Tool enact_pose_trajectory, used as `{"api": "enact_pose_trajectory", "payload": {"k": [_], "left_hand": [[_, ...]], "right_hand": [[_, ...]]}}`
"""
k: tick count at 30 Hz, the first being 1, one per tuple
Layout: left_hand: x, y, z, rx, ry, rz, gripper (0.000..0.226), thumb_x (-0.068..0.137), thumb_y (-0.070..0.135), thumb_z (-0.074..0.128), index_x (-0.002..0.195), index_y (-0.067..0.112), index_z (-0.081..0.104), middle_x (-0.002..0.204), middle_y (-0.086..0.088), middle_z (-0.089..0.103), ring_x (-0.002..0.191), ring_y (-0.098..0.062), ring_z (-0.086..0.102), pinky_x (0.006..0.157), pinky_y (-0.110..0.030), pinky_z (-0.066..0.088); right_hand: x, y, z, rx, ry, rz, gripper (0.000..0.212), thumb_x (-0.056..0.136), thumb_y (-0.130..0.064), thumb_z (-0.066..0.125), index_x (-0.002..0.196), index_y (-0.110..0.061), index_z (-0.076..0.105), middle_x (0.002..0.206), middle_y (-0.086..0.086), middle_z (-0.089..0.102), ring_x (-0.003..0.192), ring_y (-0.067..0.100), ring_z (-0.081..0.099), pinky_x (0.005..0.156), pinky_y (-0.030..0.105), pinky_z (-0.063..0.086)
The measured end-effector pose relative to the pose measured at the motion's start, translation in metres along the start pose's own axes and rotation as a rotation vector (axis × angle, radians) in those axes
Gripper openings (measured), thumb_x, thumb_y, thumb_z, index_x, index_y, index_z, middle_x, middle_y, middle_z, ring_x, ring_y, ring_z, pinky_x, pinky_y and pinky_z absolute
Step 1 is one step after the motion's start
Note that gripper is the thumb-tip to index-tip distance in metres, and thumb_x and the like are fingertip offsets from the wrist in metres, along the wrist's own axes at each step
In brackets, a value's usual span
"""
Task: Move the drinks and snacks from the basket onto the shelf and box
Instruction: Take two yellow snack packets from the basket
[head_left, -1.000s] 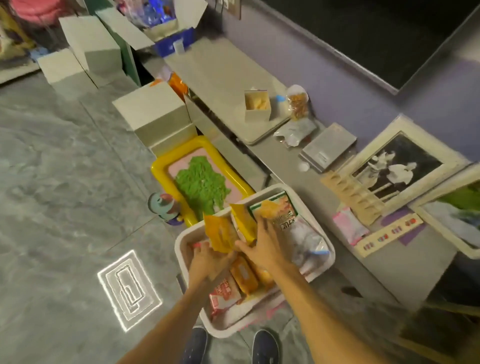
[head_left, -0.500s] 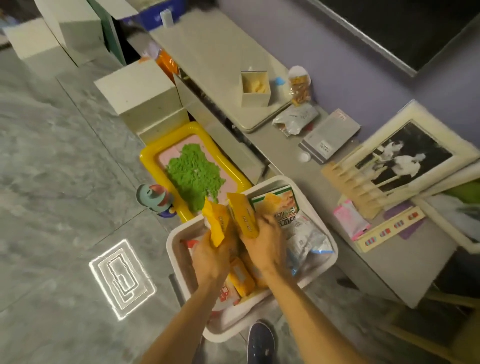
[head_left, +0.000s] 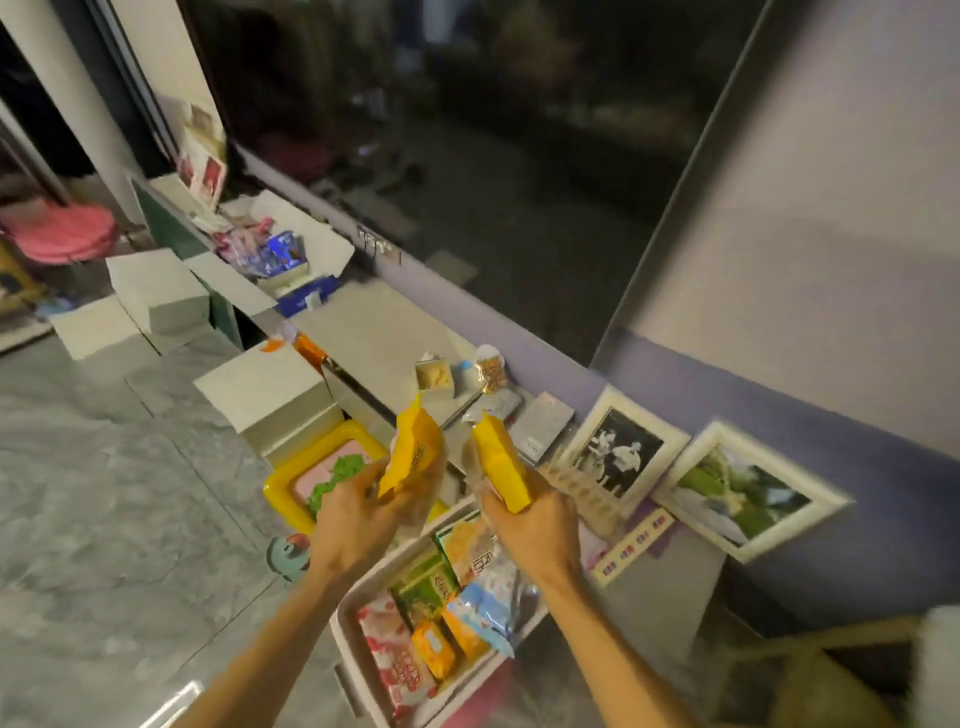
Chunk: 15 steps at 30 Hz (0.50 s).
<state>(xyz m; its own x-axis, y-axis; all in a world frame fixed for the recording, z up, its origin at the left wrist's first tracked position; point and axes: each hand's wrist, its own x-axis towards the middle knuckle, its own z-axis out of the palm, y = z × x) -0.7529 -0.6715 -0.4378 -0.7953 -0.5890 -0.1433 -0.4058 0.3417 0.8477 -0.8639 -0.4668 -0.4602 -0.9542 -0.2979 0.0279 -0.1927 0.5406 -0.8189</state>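
Low grey shelf (head_left: 374, 338) runs along the wall, with the open box (head_left: 332, 249) at its far end. White basket (head_left: 345, 649) sits below, several packets inside. Left hand (head_left: 353, 525) grips a yellow snack packet (head_left: 415, 452) and right hand (head_left: 535, 525) grips a second yellow packet (head_left: 501, 462), both above the basket. Step judged: transfer. Next move calls for a forward reach and set-down on bare shelf.

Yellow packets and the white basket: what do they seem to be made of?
Yellow packets: probably thin plastic film, slightly glossy; the ends crease and crumple. White basket: likely rigid moulded plastic, matte, judging by its smooth rounded rim.
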Motion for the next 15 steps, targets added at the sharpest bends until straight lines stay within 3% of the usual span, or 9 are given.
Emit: {"api": "enact_pose_trajectory", "payload": {"k": [3,5,8,12,14,15], "left_hand": [[-0.001,0.063,-0.018,0.033,-0.082,0.127,0.034,0.085,0.035,0.072,0.117,0.045,0.071,0.081,0.027,0.072,0.076,0.004,0.067,0.065,-0.026,0.051],[-0.003,0.106,-0.019,0.045,-0.135,0.206,0.033,0.082,0.039,0.069,0.113,0.048,0.071,0.078,0.023,0.072,0.073,0.001,0.067,0.067,-0.028,0.054],[-0.013,0.165,-0.008,0.021,-0.202,0.334,0.011,0.085,0.041,0.071,0.095,0.038,0.073,0.065,0.020,0.066,0.061,0.001,0.061,0.060,-0.024,0.046],[-0.039,0.230,0.025,0.013,-0.343,0.475,0.014,0.090,0.044,0.072,0.089,0.030,0.073,0.069,0.014,0.071,0.065,-0.001,0.065,0.060,-0.020,0.046],[-0.056,0.259,0.047,0.017,-0.415,0.533,0.013,0.091,0.044,0.073,0.089,0.031,0.074,0.071,0.014,0.073,0.066,-0.002,0.066,0.061,-0.022,0.047],[-0.067,0.272,0.059,0.023,-0.446,0.555,0.011,0.091,0.042,0.074,0.088,0.031,0.074,0.071,0.014,0.073,0.064,-0.002,0.065,0.060,-0.022,0.047]], "right_hand": [[-0.011,-0.044,-0.063,-0.011,0.078,0.022,0.039,0.087,-0.047,0.085,0.071,-0.015,0.070,0.059,-0.006,0.067,0.056,0.008,0.066,0.050,0.012,0.040],[-0.022,-0.064,-0.100,-0.036,0.134,0.057,0.039,0.088,-0.052,0.082,0.078,-0.016,0.074,0.063,-0.008,0.070,0.059,0.004,0.066,0.050,0.008,0.039],[-0.042,-0.087,-0.154,-0.059,0.244,0.128,0.037,0.087,-0.058,0.078,0.085,-0.021,0.076,0.067,-0.009,0.072,0.058,0.001,0.063,0.053,0.016,0.042],[-0.075,-0.089,-0.226,-0.100,0.437,0.189,0.041,0.083,-0.061,0.076,0.082,-0.020,0.074,0.072,-0.004,0.075,0.068,0.017,0.070,0.061,0.032,0.051],[-0.098,-0.088,-0.265,-0.106,0.516,0.214,0.040,0.085,-0.058,0.078,0.079,-0.019,0.073,0.070,-0.006,0.073,0.066,0.011,0.069,0.061,0.032,0.056],[-0.110,-0.086,-0.284,-0.115,0.548,0.218,0.038,0.087,-0.055,0.079,0.078,-0.019,0.071,0.067,-0.009,0.070,0.063,0.006,0.067,0.059,0.025,0.054]]}}
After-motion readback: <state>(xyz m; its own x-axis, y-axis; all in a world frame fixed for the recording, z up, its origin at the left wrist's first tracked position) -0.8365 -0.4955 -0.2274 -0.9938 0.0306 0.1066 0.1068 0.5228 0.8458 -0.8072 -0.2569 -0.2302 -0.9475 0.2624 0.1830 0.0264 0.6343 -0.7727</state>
